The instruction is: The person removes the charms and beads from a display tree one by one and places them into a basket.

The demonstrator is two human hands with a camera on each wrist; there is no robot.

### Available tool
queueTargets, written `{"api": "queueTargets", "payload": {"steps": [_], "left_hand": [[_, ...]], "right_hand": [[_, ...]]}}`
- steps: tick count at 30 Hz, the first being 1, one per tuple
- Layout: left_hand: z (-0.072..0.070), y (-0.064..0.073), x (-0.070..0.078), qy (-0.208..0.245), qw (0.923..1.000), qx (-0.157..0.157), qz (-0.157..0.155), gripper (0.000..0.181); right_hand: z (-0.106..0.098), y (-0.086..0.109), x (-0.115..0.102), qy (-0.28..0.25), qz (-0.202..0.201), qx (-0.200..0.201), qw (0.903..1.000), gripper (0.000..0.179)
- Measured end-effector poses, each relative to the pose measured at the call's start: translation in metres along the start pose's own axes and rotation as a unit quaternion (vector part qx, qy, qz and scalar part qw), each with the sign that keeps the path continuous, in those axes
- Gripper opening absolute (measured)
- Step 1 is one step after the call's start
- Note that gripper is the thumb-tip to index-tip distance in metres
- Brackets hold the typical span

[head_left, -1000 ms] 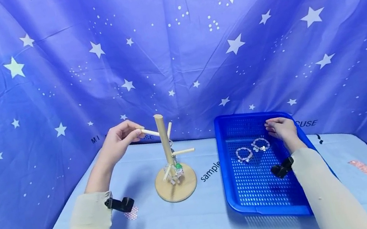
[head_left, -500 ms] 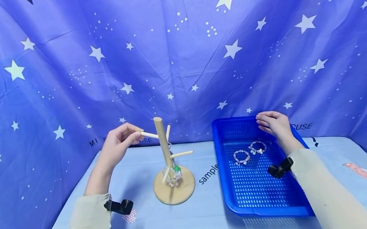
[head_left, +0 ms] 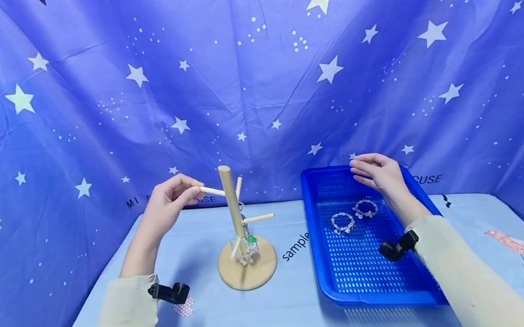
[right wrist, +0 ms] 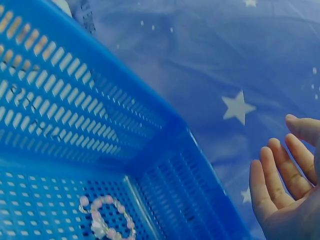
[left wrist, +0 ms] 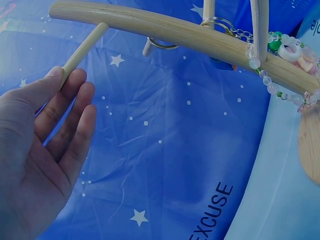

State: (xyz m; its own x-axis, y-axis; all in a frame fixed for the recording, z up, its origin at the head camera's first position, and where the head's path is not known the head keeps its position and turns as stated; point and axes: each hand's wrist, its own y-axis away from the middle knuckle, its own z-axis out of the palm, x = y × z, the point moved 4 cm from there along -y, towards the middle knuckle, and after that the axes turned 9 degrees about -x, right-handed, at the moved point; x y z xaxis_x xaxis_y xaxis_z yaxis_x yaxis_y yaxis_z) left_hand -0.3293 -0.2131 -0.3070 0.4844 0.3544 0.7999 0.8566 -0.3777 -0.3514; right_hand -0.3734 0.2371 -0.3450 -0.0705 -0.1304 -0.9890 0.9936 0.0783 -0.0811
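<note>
My left hand (head_left: 167,206) pinches the end of an upper peg (left wrist: 85,47) on a wooden rack (head_left: 233,206), between thumb and index finger. In the left wrist view, a bracelet of clear and pale pink beads (left wrist: 272,89) hangs round a lower peg. Beside it, metal rings (left wrist: 220,21) and a chain (left wrist: 244,34) hang near a green bead (left wrist: 275,42). Over the far right part of a blue basket (head_left: 320,270) hovers my right hand (head_left: 385,180), fingers relaxed, with nothing visible in it. Two pink beaded bracelets (head_left: 345,231) lie on the basket floor.
The rack's round base (head_left: 265,262) stands on a light blue cloth (head_left: 269,326) left of the basket. A blue star-printed curtain (head_left: 246,73) rises behind and on both sides. Each sleeve carries a black wrist camera (head_left: 171,293).
My right hand has moved left and up above the basket. My left hand keeps its pinch on the peg. The whole view has shifted slightly.
</note>
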Motion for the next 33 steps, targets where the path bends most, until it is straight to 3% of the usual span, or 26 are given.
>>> {"api": "queueTargets", "payload": {"steps": [12, 24, 33], "left_hand": [[-0.001, -0.003, 0.002, -0.004, 1.0000, -0.005, -0.002, 0.022], [-0.001, -0.004, 0.000, 0.003, 1.0000, -0.005, 0.000, 0.022], [-0.002, -0.003, -0.002, 0.005, 1.0000, -0.004, 0.000, 0.022]], "right_hand": [[0.038, 0.011, -0.011, -0.006, -0.026, -0.061, 0.9978, 0.018], [0.075, 0.027, -0.007, 0.051, -0.059, -0.108, 0.9911, 0.017], [0.099, 0.043, -0.001, 0.107, -0.061, -0.130, 0.9838, 0.029]]}}
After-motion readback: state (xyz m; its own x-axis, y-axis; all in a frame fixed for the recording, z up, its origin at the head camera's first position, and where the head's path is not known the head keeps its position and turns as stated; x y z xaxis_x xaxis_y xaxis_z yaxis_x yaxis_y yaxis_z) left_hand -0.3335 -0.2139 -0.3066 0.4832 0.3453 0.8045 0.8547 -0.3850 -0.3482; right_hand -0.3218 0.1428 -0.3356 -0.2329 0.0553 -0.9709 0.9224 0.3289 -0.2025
